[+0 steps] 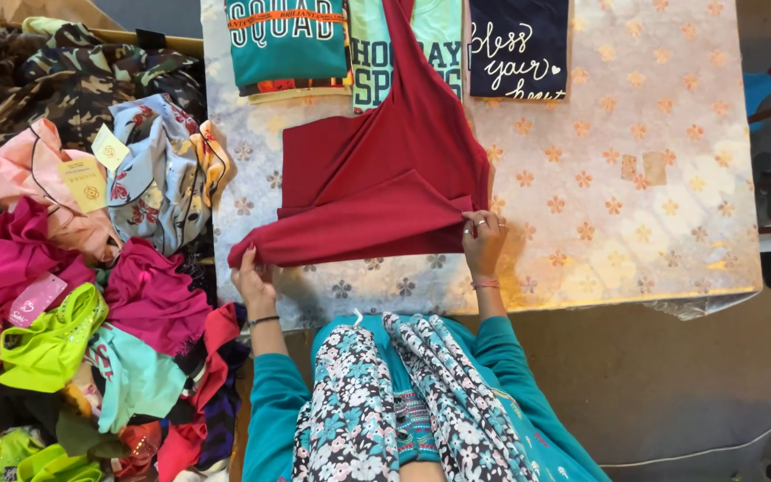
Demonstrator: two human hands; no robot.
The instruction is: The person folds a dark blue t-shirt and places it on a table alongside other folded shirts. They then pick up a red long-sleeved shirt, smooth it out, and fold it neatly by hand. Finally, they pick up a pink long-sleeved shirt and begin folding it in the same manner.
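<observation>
Table (635,178) with a pale flower-patterned cloth: three folded shirts (287,40) along its far edge, one heap of mixed clothes (73,268) off its left edge. One plain dark red garment (377,170), half folded, lies at the near edge; left hand (254,284) and right hand (482,239) each pinch its lower hem.

I stand at a table (635,178) covered with a pale cloth patterned with small orange and grey flowers. Beneath it, a brown floor (671,384) stretches to my right, crossed by a thin white cord (716,449).
</observation>
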